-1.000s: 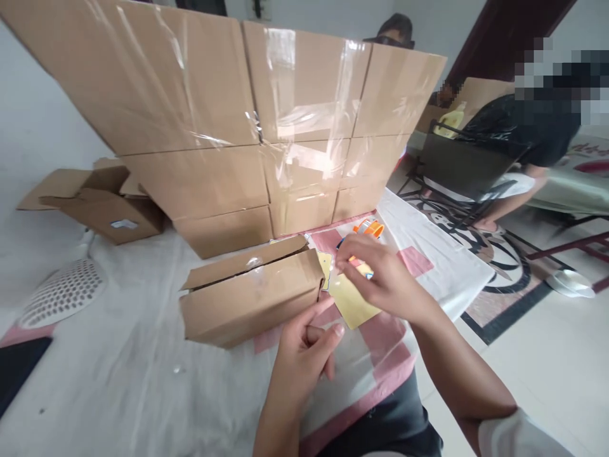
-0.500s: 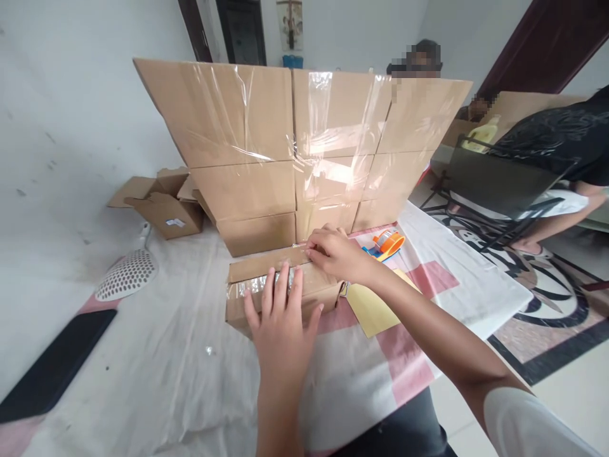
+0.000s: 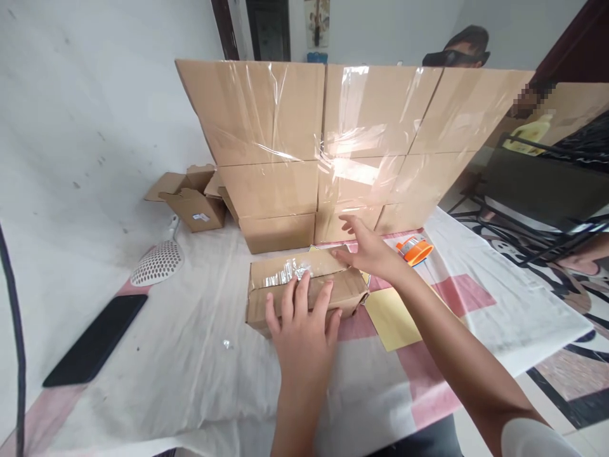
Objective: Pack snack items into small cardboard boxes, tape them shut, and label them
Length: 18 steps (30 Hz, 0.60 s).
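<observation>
A small cardboard box (image 3: 259, 308) lies on the cloth-covered table in front of me, with a crinkled strip of clear tape (image 3: 280, 274) on its top seam. My left hand (image 3: 304, 327) rests on the box's near top edge, fingers spread. Over the right end of the box is my right hand (image 3: 368, 251), its index finger stretched forward and its thumb near the top flap. I see nothing held in it. To its right sits an orange tape dispenser (image 3: 416, 251). Yellow paper (image 3: 392, 320) lies beside the box on the right.
A large taped cardboard panel (image 3: 273, 190) stands upright behind the box. On the left are an open carton (image 3: 200, 212), a white perforated skimmer (image 3: 157, 263) and a black flat slab (image 3: 98, 339). A person (image 3: 464, 47) is beyond the panel. A dark chair (image 3: 537, 187) stands at right.
My right hand has lifted from the box's top seam, and its fingers have straightened forward. My left hand has shifted right along the box. The view has swung left.
</observation>
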Each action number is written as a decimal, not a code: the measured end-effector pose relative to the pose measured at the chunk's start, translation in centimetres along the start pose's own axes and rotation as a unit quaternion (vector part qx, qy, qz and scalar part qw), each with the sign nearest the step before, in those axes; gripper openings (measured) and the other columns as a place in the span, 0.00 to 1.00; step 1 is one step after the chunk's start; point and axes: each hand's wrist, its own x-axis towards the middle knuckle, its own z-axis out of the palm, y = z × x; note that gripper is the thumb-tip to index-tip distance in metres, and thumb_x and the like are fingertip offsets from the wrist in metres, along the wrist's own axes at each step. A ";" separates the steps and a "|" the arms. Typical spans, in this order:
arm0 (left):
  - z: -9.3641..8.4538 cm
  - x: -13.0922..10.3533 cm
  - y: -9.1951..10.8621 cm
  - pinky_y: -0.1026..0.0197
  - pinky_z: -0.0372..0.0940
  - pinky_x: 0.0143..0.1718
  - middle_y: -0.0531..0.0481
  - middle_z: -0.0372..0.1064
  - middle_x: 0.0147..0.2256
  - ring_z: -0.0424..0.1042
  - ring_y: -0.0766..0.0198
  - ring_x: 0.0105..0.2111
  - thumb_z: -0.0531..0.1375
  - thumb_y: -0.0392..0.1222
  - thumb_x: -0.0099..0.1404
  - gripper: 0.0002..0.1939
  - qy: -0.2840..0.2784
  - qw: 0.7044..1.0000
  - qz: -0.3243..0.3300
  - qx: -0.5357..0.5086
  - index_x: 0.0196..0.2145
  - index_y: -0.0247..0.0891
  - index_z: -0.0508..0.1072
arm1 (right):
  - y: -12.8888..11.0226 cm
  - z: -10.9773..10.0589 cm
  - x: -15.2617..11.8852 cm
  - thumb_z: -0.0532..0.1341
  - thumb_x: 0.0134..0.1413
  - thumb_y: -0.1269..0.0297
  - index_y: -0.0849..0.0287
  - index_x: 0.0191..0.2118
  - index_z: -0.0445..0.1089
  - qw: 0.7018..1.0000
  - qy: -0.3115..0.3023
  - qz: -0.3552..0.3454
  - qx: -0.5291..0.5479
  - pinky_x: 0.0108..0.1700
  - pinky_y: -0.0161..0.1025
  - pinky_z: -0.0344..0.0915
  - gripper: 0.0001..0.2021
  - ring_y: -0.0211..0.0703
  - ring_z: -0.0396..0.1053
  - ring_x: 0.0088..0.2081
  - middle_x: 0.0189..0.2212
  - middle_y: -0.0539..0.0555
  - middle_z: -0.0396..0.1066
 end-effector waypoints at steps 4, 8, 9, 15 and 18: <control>-0.1 -0.2 0.2 0.35 0.36 0.71 0.46 0.67 0.66 0.64 0.45 0.65 0.63 0.48 0.70 0.19 0.008 1.000 -0.017 -0.011 0.58 0.52 0.75 | 2.5 1.1 -3.6 0.64 0.61 0.40 0.48 0.75 0.44 0.975 -0.119 -0.069 0.176 0.72 0.60 0.54 0.45 0.59 0.49 0.74 0.74 0.62 0.49; -0.1 -0.3 0.3 0.35 0.37 0.70 0.45 0.66 0.66 0.63 0.44 0.65 0.63 0.47 0.70 0.20 0.010 1.000 -0.011 0.002 0.59 0.52 0.75 | 3.9 2.4 -7.4 0.70 0.55 0.41 0.45 0.77 0.30 0.966 -0.128 -0.087 0.207 0.74 0.59 0.49 0.58 0.59 0.36 0.77 0.78 0.58 0.34; -0.1 -0.3 0.4 0.35 0.37 0.70 0.44 0.65 0.67 0.63 0.44 0.65 0.63 0.47 0.70 0.21 0.015 1.000 -0.006 0.009 0.59 0.52 0.75 | 4.2 2.6 -8.2 0.71 0.55 0.43 0.44 0.77 0.29 0.966 -0.127 -0.080 0.211 0.74 0.59 0.50 0.58 0.58 0.39 0.77 0.78 0.58 0.35; 0.6 -0.3 0.9 0.32 0.30 0.70 0.45 0.66 0.66 0.63 0.43 0.64 0.62 0.50 0.71 0.22 0.037 0.999 0.021 0.019 0.61 0.51 0.73 | 6.5 2.7 -11.8 0.69 0.61 0.53 0.39 0.76 0.41 0.971 -0.101 -0.052 0.210 0.73 0.61 0.53 0.46 0.57 0.46 0.76 0.77 0.54 0.41; 0.8 -0.2 1.4 0.32 0.29 0.69 0.45 0.66 0.66 0.63 0.42 0.64 0.61 0.50 0.71 0.22 0.026 0.999 0.010 0.023 0.61 0.50 0.72 | 7.5 2.6 -12.6 0.68 0.62 0.56 0.38 0.76 0.44 0.974 -0.087 -0.036 0.204 0.73 0.61 0.55 0.44 0.57 0.49 0.75 0.77 0.54 0.43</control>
